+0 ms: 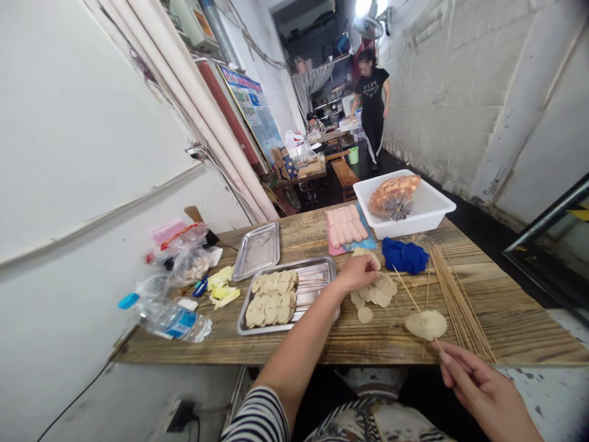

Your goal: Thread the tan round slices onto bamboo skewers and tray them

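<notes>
Wooden tabletop (pixel 368 348) carries pale slices (pixel 383 290). Right hand (pixel 483 387) pinches a skewer (pixel 407 289) piercing one; left hand (pixel 357 273) touches others, grip unclear.

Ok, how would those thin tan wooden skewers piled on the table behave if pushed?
Those skewers look straight, so probably stiff; slender, so likely light; and with no band visible, they may roll or fan apart.

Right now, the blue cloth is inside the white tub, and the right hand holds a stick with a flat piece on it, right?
Not quite: the head view shows the blue cloth on the table, outside the white tub. The right hand does hold a stick with a flat piece on it.
</notes>
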The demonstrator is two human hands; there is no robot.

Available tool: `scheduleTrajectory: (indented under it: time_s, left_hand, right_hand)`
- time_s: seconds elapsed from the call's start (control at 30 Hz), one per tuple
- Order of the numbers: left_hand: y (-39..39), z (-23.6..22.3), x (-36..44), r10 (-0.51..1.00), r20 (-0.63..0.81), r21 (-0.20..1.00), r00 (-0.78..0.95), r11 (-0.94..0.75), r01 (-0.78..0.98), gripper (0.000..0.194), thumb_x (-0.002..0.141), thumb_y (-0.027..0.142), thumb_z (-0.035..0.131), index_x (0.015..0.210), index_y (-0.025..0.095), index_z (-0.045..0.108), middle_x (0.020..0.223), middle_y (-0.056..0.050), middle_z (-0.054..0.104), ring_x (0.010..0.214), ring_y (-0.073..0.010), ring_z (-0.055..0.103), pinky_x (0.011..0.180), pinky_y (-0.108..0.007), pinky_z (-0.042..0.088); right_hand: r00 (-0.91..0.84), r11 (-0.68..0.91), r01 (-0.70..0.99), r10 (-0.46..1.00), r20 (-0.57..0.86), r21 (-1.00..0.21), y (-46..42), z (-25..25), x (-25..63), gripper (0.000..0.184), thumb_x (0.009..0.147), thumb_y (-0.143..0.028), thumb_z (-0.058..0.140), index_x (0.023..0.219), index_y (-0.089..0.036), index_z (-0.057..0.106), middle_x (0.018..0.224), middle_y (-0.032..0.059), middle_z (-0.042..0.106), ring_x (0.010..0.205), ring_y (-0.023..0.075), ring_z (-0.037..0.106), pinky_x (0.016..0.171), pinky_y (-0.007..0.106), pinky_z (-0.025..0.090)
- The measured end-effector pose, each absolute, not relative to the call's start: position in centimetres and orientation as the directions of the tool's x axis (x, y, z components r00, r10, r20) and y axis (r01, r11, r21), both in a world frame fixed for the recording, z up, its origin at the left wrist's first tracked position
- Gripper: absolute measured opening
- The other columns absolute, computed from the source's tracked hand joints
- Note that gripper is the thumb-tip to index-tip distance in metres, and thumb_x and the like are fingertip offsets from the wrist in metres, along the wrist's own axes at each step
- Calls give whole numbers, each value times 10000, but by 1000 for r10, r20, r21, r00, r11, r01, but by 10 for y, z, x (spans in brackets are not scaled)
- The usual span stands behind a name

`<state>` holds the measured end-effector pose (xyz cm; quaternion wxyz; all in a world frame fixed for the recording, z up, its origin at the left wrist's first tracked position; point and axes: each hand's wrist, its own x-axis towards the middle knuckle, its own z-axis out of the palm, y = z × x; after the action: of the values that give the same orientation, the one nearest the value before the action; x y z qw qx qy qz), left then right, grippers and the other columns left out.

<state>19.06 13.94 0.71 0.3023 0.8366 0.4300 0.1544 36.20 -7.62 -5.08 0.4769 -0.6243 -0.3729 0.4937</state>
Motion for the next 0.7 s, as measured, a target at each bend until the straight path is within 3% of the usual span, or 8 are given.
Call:
scheduleTrajectory:
  time_s: [0.13,0.27,0.37,0.53,0.7]
  left_hand:
    - [134,0,195,821,17,702,570,-416,578,253,698,283,564,917,157,583,771,-24,629,679,-127,553,621,-221,411]
    - [130,-1,202,850,-18,654,527,-389,649,455,608,286,668,1044,180,592,946,-46,648,812,-162,574,711,-246,424]
    - [129,1,206,847,-71,615,527,-378,692,319,632,242,639,944,178,659,924,-39,665,848,-164,580,756,-247,417]
    - [129,-2,201,844,-72,663,532,-357,658,224,673,218,578,867,180,683,764,1,662,705,-125,566,659,-226,415]
    - [124,-8,197,872,-38,857,488,-223,465,182,662,188,584,818,148,670,692,-10,640,634,-114,546,609,-221,405]
  right_hand:
    - [233,-265,-34,936,-266,-964,-75,-50,359,438,719,-466,603,1045,-175,597,553,-46,487,426,83,357,395,209,274]
    - [224,-286,-56,930,-291,-957,-77,-50,358,453,717,-478,603,1052,-173,590,555,-49,485,430,84,368,396,205,278]
    - [223,-299,-49,927,-302,-953,-79,-53,360,471,728,-503,585,1068,-178,572,567,-55,480,437,83,370,404,203,282]
    - [213,-298,-44,930,-300,-954,-81,-55,362,480,736,-512,574,1083,-180,560,575,-57,486,427,81,363,400,206,276]
    - [211,-289,-47,933,-292,-956,-80,-51,358,482,724,-495,590,1082,-173,570,561,-55,498,429,83,377,400,203,286]
